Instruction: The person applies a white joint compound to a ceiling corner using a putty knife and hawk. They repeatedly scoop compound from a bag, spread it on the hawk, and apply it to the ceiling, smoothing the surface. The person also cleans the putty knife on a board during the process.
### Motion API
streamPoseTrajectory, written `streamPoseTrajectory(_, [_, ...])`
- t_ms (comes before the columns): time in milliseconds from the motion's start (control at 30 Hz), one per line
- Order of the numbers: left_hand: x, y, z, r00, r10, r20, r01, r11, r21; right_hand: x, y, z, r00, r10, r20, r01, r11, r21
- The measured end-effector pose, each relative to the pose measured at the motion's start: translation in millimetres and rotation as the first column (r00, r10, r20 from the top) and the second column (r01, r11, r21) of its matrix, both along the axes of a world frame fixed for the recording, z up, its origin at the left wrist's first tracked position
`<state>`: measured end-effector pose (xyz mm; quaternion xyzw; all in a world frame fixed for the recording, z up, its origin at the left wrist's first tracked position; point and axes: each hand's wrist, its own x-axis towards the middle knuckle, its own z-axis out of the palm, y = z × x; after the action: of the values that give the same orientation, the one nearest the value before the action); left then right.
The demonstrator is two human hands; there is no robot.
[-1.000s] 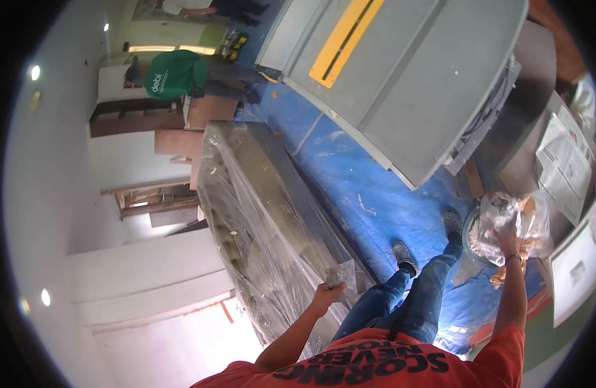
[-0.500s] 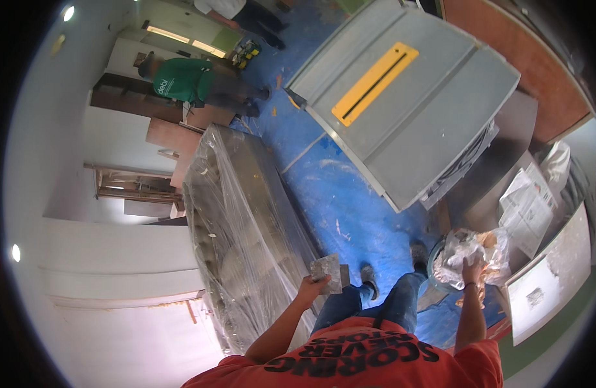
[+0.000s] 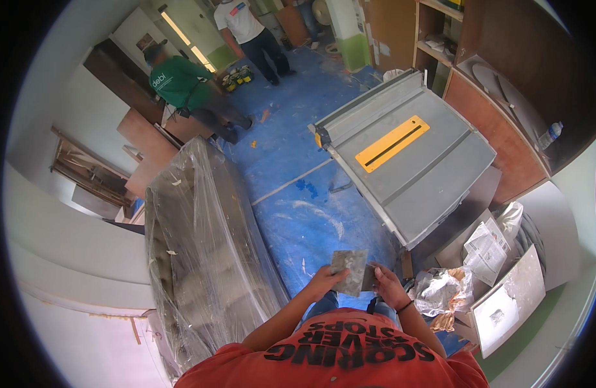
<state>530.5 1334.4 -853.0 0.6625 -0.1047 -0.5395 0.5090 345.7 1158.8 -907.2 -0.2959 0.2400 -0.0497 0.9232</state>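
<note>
My left hand [image 3: 328, 280] is closed on the edge of a thin, square grey plate [image 3: 348, 270] with a speckled, smeared face, held in front of my chest. Partly behind it is a smaller, darker flat piece [image 3: 368, 278]; its far side is hidden. My right hand [image 3: 390, 289] has come up to that piece, thumb and fingers pinched at its right edge. To the right of this hand lies crumpled clear plastic [image 3: 443, 291] with brown scraps, over a round container mostly covered by it.
A grey table saw [image 3: 427, 155] with a yellow insert stands ahead. Plastic-wrapped furniture [image 3: 207, 239] is at left. Boards [image 3: 511, 301] lean at right beside a shelf unit [image 3: 440, 35]. Blue sheeting [image 3: 291, 187] covers the floor. Two people, in green [image 3: 188, 87] and white [image 3: 240, 26], stand farther off.
My right hand has left the crumpled plastic and come to the darker piece beside the grey plate. My left hand has moved slightly right. The view has tilted up and turned.
</note>
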Motion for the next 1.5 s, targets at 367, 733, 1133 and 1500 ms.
streamPoseTrajectory(367, [119.5, 22.6, -27.1, 0.957, -0.257, 0.137, 0.279, 0.945, -0.171, 74.6, 68.2, 43.0, 0.933, -0.285, -0.22, 0.238, 0.946, -0.219])
streamPoseTrajectory(733, [230.4, 180.9, -226.9, 0.998, -0.062, 0.013, 0.056, 0.965, 0.254, -115.4, 176.3, -39.6, 0.364, -0.768, -0.526, 0.61, 0.624, -0.489])
streamPoseTrajectory(1133, [148.9, 188.5, -223.2, 0.653, -0.755, -0.061, 0.632, 0.499, 0.593, -276.7, 412.9, -117.8, -0.038, -0.745, -0.666, 0.293, 0.629, -0.72])
streamPoseTrajectory(1500, [20.4, 221.6, -194.0, 0.685, -0.615, -0.391, 0.68, 0.345, 0.647, -321.2, 648.1, -140.2, -0.411, -0.584, -0.7, 0.817, 0.105, -0.566])
